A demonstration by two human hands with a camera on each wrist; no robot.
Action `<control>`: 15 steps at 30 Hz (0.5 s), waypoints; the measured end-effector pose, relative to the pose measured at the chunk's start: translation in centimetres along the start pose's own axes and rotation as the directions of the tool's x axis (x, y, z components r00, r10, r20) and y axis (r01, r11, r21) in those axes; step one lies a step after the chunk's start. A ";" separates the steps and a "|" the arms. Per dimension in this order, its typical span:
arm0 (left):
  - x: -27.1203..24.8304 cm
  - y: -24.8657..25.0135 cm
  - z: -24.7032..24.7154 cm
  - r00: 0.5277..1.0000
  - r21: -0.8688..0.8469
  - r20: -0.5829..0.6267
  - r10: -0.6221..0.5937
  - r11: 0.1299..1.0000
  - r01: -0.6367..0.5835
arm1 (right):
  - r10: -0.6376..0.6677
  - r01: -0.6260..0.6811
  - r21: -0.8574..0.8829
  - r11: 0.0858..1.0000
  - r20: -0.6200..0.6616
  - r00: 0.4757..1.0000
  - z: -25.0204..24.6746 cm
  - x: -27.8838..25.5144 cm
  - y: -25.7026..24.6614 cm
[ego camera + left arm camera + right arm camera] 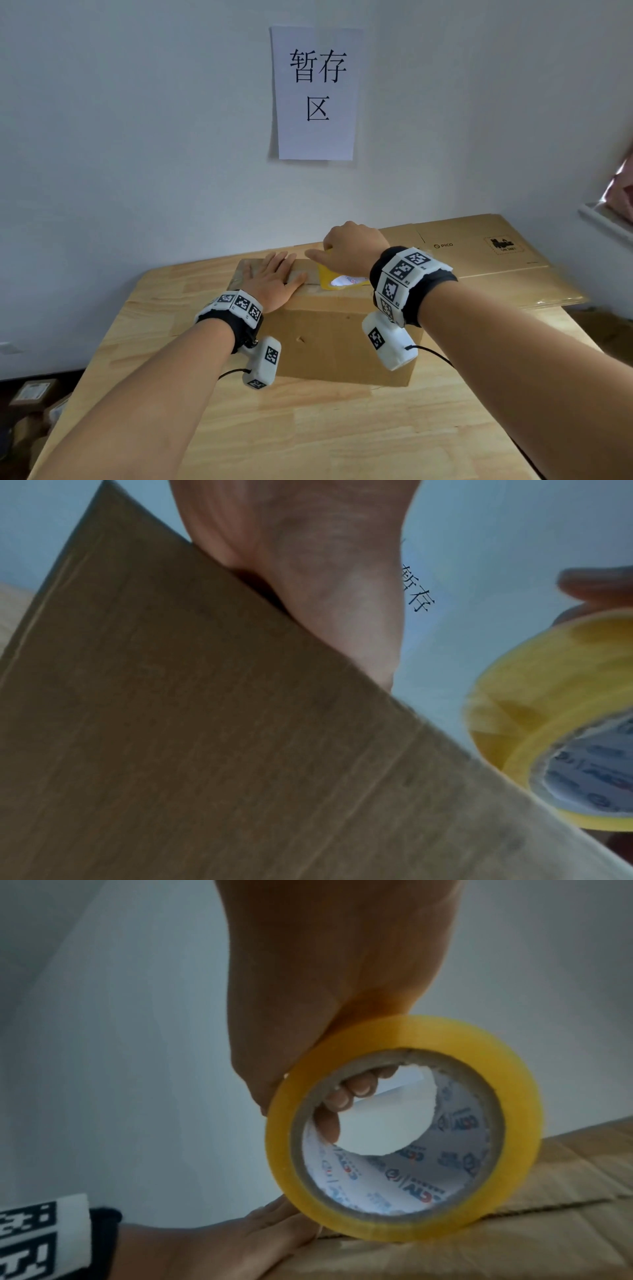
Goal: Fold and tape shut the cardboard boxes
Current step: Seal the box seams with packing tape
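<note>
Box: the cardboard box (329, 329) sits on the desk (308, 428), its top flaps folded down.
Left grip: your left hand (274, 281) lies flat, fingers straight, pressing the flaps near the seam.
Right grip: your right hand (352, 250) clasps the yellow tape roll (404, 1131), fingers hooked through its core, roll touching the box top.
Handling: the box looks light and stiff-walled, but its flaps probably spring, so keep pressing beside the seam; hold the roll by its core.
</note>
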State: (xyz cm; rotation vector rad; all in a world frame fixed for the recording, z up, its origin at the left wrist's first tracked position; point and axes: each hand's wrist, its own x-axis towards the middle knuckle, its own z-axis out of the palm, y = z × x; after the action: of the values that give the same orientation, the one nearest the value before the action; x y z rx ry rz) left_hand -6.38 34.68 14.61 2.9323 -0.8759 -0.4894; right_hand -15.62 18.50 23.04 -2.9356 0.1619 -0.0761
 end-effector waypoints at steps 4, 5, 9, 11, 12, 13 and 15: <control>0.6 -3.1 -0.6 1.000 0.044 0.016 0.025 0.999 -0.026 | 0.016 -0.017 0.167 0.986 0.011 1.000 0.7 0.6 -0.9; 0.8 -3.7 -0.8 0.999 0.060 0.022 0.031 0.998 -0.033 | 0.016 -0.017 0.194 0.981 0.009 1.000 0.9 0.6 -1.2; 1.3 -4.6 -1.6 0.998 0.108 0.036 0.046 0.993 -0.049 | 0.037 -0.030 0.232 0.972 -0.027 0.999 1.9 0.7 -2.4; 1.4 -4.6 -1.8 0.998 0.106 0.042 0.056 0.993 -0.060 | 0.084 -0.079 0.261 0.962 -0.011 0.996 1.8 1.0 -2.6; 1.5 -4.6 -1.8 0.997 0.104 0.043 0.059 0.993 -0.063 | 0.105 -0.101 0.251 0.963 -0.002 0.994 1.7 1.1 -2.7; 1.5 -4.5 -1.8 0.997 0.104 0.043 0.061 0.992 -0.065 | 0.125 -0.123 0.230 0.965 0.003 0.992 1.5 1.3 -2.8; 1.5 -4.7 -1.9 0.997 0.108 0.047 0.066 0.992 -0.070 | 0.161 -0.160 0.191 0.968 0.011 0.987 1.3 1.3 -3.0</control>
State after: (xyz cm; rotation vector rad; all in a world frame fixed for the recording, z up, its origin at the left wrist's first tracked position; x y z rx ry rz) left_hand -2.13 37.67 15.34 2.9877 -1.0362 -0.5187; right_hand -13.91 21.54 22.43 -2.7197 0.3707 -0.0701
